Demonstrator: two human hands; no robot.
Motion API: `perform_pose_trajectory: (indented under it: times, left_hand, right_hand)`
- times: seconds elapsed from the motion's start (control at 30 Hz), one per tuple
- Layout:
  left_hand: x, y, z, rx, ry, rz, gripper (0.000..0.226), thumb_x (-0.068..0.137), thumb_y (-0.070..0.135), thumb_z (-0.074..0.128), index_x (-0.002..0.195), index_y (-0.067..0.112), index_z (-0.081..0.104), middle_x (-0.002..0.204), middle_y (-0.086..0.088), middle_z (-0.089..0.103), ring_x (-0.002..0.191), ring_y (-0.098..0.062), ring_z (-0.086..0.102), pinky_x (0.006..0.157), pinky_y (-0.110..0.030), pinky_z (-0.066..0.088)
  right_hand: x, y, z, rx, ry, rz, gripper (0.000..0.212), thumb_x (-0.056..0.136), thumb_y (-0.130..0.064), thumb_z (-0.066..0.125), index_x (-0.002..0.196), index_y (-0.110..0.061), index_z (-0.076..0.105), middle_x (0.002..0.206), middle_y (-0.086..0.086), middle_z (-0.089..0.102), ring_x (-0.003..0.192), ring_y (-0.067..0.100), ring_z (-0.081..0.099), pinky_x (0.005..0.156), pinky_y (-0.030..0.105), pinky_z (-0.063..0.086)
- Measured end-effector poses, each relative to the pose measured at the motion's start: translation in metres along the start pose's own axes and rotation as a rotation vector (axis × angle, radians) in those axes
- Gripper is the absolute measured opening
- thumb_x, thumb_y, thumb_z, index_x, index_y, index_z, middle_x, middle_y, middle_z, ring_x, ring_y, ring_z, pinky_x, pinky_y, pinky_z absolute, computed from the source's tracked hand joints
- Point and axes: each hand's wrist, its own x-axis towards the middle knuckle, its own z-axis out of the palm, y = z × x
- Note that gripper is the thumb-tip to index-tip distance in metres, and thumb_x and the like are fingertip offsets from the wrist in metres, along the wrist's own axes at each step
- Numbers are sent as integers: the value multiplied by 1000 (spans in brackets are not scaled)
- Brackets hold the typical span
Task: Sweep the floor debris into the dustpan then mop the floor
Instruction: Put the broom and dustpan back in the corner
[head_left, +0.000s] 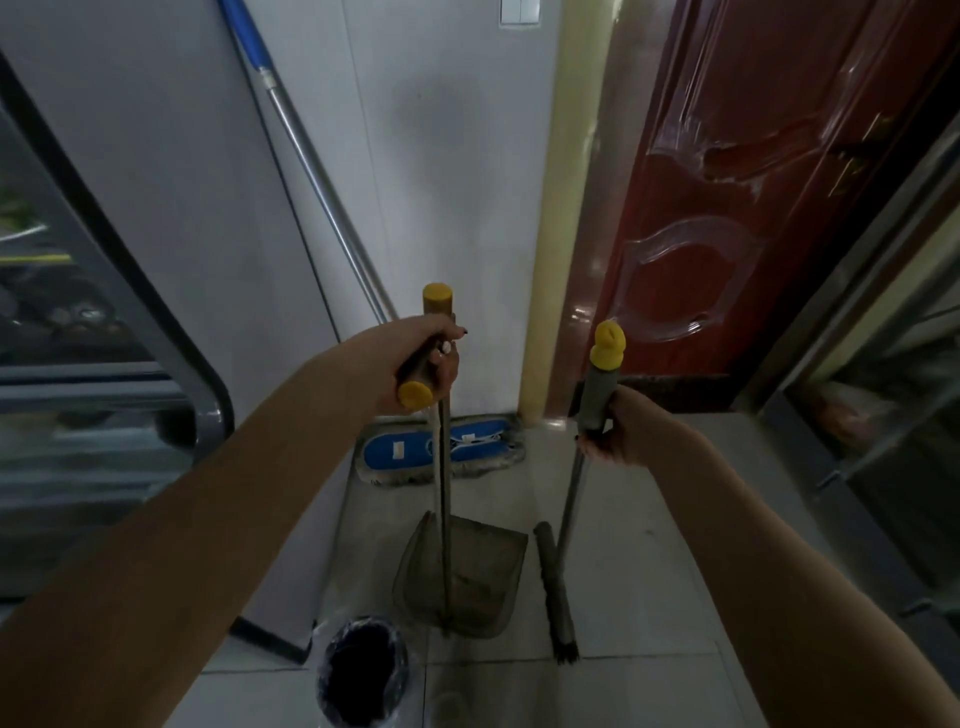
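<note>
**Operator:** How do my grips read?

**Inspector:** Your left hand (423, 364) has its fingers curled round the grey cross-bar on top of the dustpan (467, 577) shaft, between the two yellow end caps. This hold lets you tilt and steer the pan without stooping. Your right hand (628, 434) is wrapped round the grey sleeve of the broom (553, 587), just under its yellow cap. That is high on the pole, so you get reach but little force.

**Operator:** Where do the tools sit?

**Inspector:** The pan is low over the tiled floor (649, 571), and its open edge appears to face away from you. I cannot tell whether it rests on the tiles or hangs just clear. The broom head lies just beside the pan on its right, apart from it and placed to draw dirt across. The view is too dim to confirm any debris on the tiles or in the pan.

**Operator:** And the mop?

**Inspector:** The mop (441, 452) is parked beyond the pan. Its blue head lies flat at the foot of the wall (441, 156) and its pole leans into the corner. I judge it untouched and set aside for the second stage. The black-lined bin (363, 670) stands near the pan on your left, probably for emptying it.
</note>
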Motion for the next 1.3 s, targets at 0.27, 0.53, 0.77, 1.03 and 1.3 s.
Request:
perform_pose_trajectory:
  times: [0.27, 0.53, 0.77, 1.03, 1.3]
  left_hand:
    - [70, 48, -24, 236, 16, -93, 17, 87, 10, 57, 72, 8, 52, 45, -1, 50, 30, -6, 42, 34, -12, 40]
    - [132, 96, -49, 599, 216, -101, 19, 89, 16, 59, 74, 5, 55, 45, -4, 54, 35, -12, 49, 39, -19, 46]
    - [177, 118, -70, 887, 350, -79, 10, 88, 11, 60, 82, 4, 56, 49, -5, 52, 39, -13, 47, 40, -23, 43]
    - [195, 104, -102, 1348, 465, -59, 15, 85, 18, 66, 77, 10, 57, 58, -5, 57, 47, -15, 52, 49, -23, 45]
    - [210, 89, -148, 1728, 311, -42, 22, 88, 28, 62, 100, 11, 56, 75, 2, 57, 79, -14, 54, 69, -23, 31]
  right_hand:
    - [65, -49, 41, 81, 49, 53, 38, 100, -37, 37, 89, -3, 48, 78, 13, 49, 58, 23, 48, 33, 25, 50]
    - [151, -91, 66, -40, -65, 125, 33, 100, -36, 39, 109, -4, 44, 82, 16, 50, 59, 23, 50, 35, 22, 48]
    - [221, -113, 83, -119, -162, 261, 32, 96, -35, 49, 105, -5, 49, 81, 14, 51, 51, 20, 50, 37, 18, 45]
    - [256, -109, 109, -191, -225, 359, 32, 94, -36, 54, 89, -5, 52, 80, 14, 52, 47, 17, 54, 35, 17, 45]
    - [270, -110, 164, -158, -137, 363, 38, 93, -43, 53, 85, -5, 51, 76, 14, 53, 50, 18, 52, 34, 17, 46]
